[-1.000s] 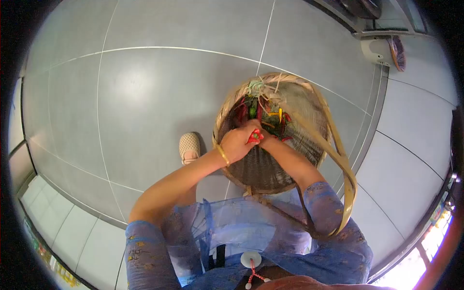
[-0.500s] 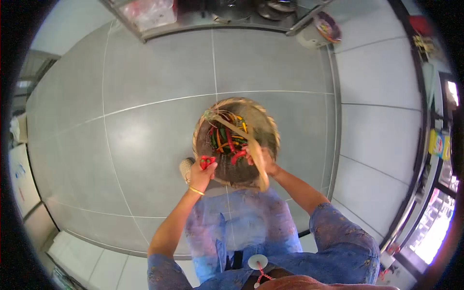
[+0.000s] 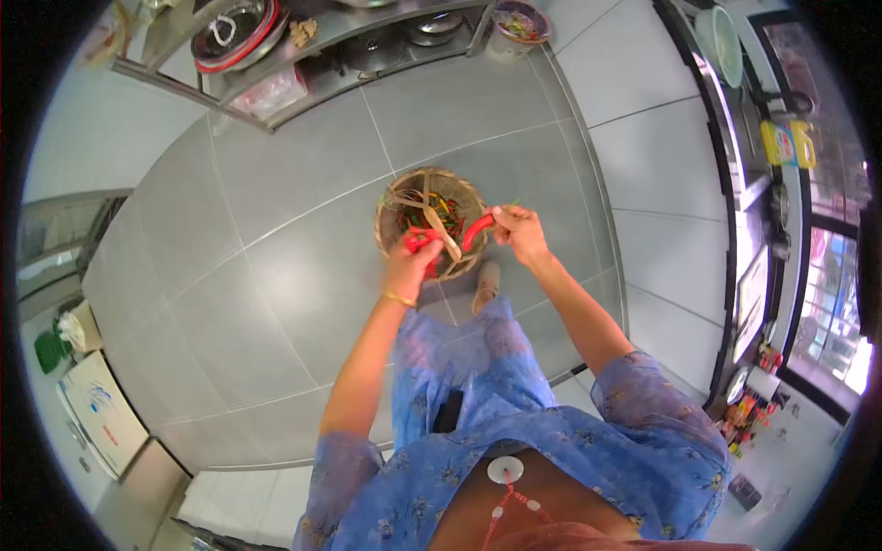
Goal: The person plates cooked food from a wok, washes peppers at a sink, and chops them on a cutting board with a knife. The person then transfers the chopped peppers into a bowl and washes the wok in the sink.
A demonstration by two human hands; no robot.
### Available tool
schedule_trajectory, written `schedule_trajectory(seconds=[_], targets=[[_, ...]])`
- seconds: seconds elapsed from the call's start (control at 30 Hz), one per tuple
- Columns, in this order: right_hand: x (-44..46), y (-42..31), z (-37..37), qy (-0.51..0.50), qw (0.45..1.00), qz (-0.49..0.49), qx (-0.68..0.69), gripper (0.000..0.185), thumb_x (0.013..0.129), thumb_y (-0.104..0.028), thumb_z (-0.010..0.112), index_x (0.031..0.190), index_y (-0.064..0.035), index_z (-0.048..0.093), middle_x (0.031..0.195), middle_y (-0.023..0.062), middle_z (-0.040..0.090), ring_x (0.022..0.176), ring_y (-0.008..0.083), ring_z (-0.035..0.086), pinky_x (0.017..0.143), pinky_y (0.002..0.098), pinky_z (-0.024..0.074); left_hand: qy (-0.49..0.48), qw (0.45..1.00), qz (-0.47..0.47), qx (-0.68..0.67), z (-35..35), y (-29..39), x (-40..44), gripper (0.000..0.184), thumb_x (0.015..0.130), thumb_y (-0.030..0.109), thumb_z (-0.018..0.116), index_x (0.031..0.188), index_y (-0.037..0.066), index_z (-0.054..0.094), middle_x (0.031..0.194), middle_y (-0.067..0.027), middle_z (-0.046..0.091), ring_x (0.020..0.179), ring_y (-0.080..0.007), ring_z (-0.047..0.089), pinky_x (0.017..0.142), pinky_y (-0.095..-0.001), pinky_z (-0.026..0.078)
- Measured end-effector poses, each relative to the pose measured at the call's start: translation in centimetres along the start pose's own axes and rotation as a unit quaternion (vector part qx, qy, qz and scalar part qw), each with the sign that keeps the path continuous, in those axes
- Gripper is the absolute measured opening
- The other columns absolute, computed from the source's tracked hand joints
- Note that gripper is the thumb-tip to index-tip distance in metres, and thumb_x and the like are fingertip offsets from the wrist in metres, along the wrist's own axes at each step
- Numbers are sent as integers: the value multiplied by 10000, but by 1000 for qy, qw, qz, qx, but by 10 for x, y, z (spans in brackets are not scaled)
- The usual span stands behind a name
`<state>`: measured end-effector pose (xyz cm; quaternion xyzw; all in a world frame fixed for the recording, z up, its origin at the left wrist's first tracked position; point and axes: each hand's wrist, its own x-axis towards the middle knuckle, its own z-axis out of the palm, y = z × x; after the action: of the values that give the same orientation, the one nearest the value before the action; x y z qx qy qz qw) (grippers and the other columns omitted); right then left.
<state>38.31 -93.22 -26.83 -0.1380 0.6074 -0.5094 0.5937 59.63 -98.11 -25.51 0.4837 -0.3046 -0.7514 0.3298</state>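
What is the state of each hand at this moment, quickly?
Left hand: closed, holding red peppers.
Right hand: closed, holding one long red pepper.

Just above the centre of the frame, a basket (image 3: 383, 226) on the floor (image 3: 312, 230), with loose peppers (image 3: 446, 208) inside and a handle (image 3: 443, 231) across the opening. Over the basket's lower-left part, the left grip (image 3: 404, 264) with a bunch of peppers (image 3: 421, 240) in it; beyond the right rim, the right grip (image 3: 524, 235) with a single pepper (image 3: 477, 230), its end toward the basket. Between both, the handle. Just below the basket's lower right, a shoe (image 3: 487, 286) on the floor. Upper left of the frame, a lidded pot (image 3: 241, 37) on a counter; on the shelf beneath, a bag (image 3: 276, 90) left of pans (image 3: 375, 53). Right of the shelf, a bucket (image 3: 507, 46) under a bowl (image 3: 524, 20). Upper right, a basin (image 3: 722, 46) above a jug (image 3: 788, 144).
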Motion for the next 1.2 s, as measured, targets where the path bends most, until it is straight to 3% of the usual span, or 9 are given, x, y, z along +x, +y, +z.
schedule_trajectory(seconds=[0.07,0.2,0.33,0.4,0.53,0.77,0.83,0.97,1.2], targets=[[-37,-24,28,-5,997,-35,-68,238,845,-217,576,810,10,638,502,11,511,418,90,464,406,234,354,-157,980,-124,11,18,25,-15,161,808,89,586,960,41,565,824,-44,628,629,-119,595,480,-229,468],[-90,-54,73,75,950,-114,-281,254,822,-213,597,700,7,629,497,38,546,434,96,523,390,237,384,-215,965,-139,56,25,66,-39,164,787,39,580,949,35,559,811,-48,623,612,-126,589,476,-259,472],[-116,-54,90,94,946,-128,-283,247,826,-205,593,697,4,612,514,45,548,405,97,489,365,234,348,-257,955,-105,106,16,97,-63,189,752,0,600,901,51,495,785,-71,614,605,-154,589,491,-258,469],[-122,-48,92,22,994,10,106,242,831,-195,581,686,-1,585,532,49,541,370,100,441,336,240,304,-266,953,-106,101,8,108,-68,183,753,0,600,894,50,495,787,-75,612,614,-155,590,490,-259,467],[-118,-32,95,-34,942,53,330,227,831,-189,578,686,-15,567,542,51,533,357,95,402,327,243,269,-247,958,-136,47,-6,113,-70,211,761,9,600,949,43,512,811,-88,606,656,-179,600,506,-282,491],[-58,16,57,262,963,-55,-34,244,801,-202,587,759,38,603,631,122,606,475,198,564,467,311,450,-250,956,-155,-7,0,127,-76,326,779,16,578,1098,12,512,825,-93,594,719,-216,613,573,-323,538],[-39,34,42,169,854,-84,-485,315,747,-254,633,838,47,615,695,169,626,549,259,609,564,355,494,-264,952,-155,7,10,123,-74,306,777,2,567,1079,3,516,826,-96,587,721,-222,608,593,-344,542],[-50,-3,11,139,943,26,-302,101,763,-72,538,770,15,590,625,95,610,508,165,618,453,295,502,-290,937,-197,-1,52,113,-59,388,756,-21,562,1133,24,484,847,-97,577,758,-238,599,649,-383,538],[-105,-62,-147,19,999,16,-45,102,798,-70,548,792,24,587,667,95,595,588,189,618,515,290,505,-355,913,-202,-8,210,74,-15,400,720,-41,563,1108,32,498,858,-104,584,715,-216,580,644,-376,522]])
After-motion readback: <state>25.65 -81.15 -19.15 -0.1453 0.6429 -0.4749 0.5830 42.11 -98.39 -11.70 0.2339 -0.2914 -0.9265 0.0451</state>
